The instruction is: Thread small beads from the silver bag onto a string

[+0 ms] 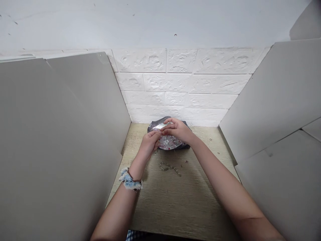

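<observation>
My left hand [149, 142] and my right hand [177, 130] meet fingertip to fingertip, both in a pinch. Whatever lies between the fingers is too small to make out. Just beneath them, a dark pouch [187, 146] with a shiny silver inside lies open against the back wall. Many small pink, white and clear beads [171, 143] fill it, partly hidden by my hands. On the table in front of the pouch rests a curved string of pale beads [173, 167], touched by neither hand. A blue and white scrunchie [130, 180] circles my left wrist.
The wooden table [175, 204] is boxed in by a grey panel [62, 134] on the left and another panel [271, 100] on the right. A white brick-pattern wall [175, 82] closes the back. Tiny loose bits [186, 161] lie near the bead string.
</observation>
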{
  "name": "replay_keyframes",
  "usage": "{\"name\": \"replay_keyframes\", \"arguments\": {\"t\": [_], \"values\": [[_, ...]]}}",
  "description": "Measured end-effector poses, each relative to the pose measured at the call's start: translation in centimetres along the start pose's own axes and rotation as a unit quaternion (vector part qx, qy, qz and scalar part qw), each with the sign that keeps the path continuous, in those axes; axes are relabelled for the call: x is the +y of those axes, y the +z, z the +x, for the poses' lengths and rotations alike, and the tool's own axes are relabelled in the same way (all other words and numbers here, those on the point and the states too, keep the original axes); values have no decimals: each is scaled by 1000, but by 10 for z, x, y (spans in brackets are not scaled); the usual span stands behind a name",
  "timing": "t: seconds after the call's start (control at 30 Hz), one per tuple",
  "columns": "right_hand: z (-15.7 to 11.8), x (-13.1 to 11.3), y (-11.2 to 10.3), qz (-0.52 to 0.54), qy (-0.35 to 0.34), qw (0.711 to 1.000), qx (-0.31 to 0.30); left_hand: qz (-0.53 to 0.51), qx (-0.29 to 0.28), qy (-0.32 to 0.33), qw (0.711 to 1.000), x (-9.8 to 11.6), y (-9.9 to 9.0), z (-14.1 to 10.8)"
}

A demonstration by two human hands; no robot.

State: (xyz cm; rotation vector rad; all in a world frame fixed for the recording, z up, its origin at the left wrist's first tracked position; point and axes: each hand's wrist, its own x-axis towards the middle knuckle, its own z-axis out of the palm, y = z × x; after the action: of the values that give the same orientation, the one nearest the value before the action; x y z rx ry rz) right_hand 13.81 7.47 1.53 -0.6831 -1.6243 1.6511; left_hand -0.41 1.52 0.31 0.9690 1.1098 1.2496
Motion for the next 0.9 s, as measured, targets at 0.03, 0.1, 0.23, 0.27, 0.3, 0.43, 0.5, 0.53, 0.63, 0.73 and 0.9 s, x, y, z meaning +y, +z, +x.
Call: {"name": "replay_keyframes", "arguments": {"t": [0.03, 0.1, 0.23, 0.27, 0.3, 0.43, 0.5, 0.53, 0.63, 0.73, 0.9], "values": [[0, 1, -1, 6, 7, 1000, -3, 9, 1, 1, 1000, 0, 0, 0], [1, 3, -2, 8, 23, 1000, -5, 33, 9, 3, 999, 0, 1, 0], [3, 6, -5, 11, 39, 999, -4, 77, 25, 10, 997, 0, 4, -1], [3, 6, -6, 11, 40, 999, -5, 85, 27, 12, 996, 1, 5, -1], [3, 6, -6, 11, 41, 999, -7, 91, 29, 14, 995, 1, 6, -1], [3, 7, -8, 14, 47, 999, -7, 114, 35, 18, 993, 1, 5, -1], [3, 8, -8, 13, 49, 999, -5, 125, 35, 18, 991, 0, 4, 0], [3, 8, -8, 11, 51, 999, -4, 131, 36, 19, 991, 0, 4, -1], [4, 11, -10, 8, 51, 999, -3, 144, 44, 22, 988, 1, 5, -2], [5, 13, -12, -22, 29, 999, 0, 141, 54, 25, 988, 2, 6, -3], [4, 16, -18, -309, -12, 948, 70, 93, 82, 30, 992, 4, 4, -1]]}}
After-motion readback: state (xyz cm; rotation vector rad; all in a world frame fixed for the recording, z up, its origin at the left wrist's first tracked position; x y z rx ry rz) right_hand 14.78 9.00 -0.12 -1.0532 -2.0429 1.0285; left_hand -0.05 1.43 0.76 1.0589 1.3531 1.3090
